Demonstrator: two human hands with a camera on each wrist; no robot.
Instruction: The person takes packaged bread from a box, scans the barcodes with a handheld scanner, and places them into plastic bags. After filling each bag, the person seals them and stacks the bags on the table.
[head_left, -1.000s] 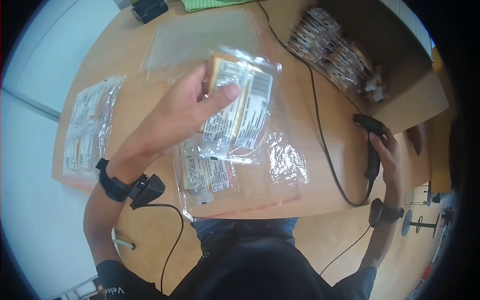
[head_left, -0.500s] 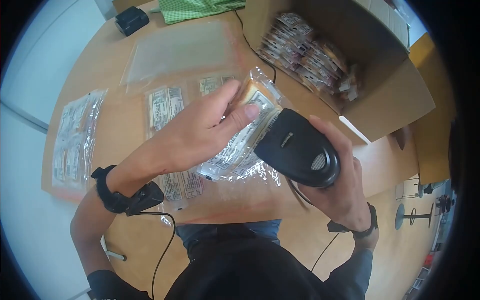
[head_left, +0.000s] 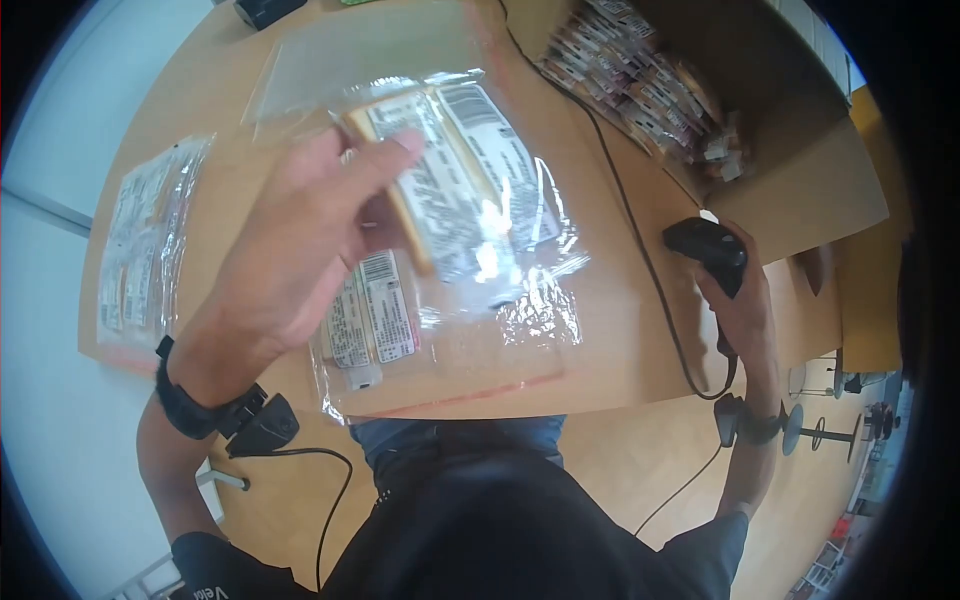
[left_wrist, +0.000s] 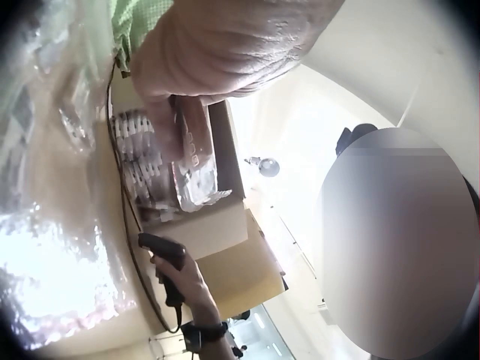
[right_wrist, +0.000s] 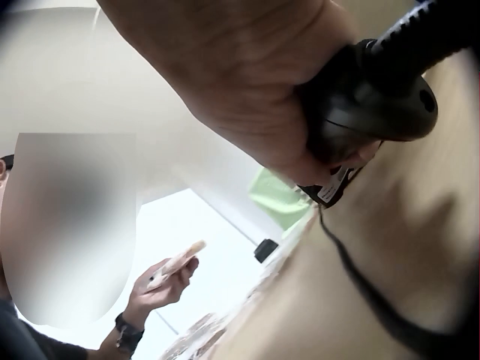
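Packet, clear-wrapped and labelled, is pinched in the left hand above the surface; the right hand grips a barcode scanner.

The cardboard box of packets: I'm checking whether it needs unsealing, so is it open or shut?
Open: the head view looks into the cardboard box, where labelled plastic packets show with no flap over them.

Right: black scanner, brown carton. Far cloth: green-white check. Pack labels: white, black print. Near bag: red edge.
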